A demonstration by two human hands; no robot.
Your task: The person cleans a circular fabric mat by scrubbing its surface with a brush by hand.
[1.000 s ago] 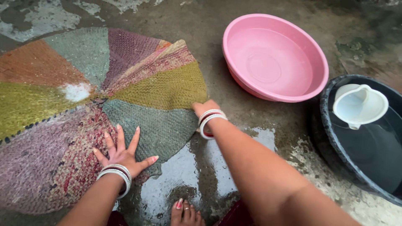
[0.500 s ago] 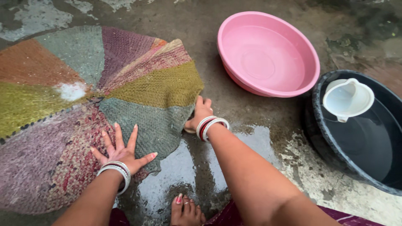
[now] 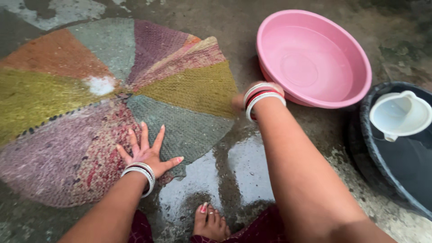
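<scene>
Left grip (image 3: 146,155) splayed flat on round mat (image 3: 90,103); right hand (image 3: 252,96) blurred at mat's edge nr pink basin (image 3: 315,58), can't tell its grip. Prob scrubbing stage; next needs water.

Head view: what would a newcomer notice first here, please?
A round multicoloured mat fills the left side of the wet floor, with the left hand pressed flat on its near edge. At the upper right sits a pink basin, beside a dark tub holding a white jug.
</scene>
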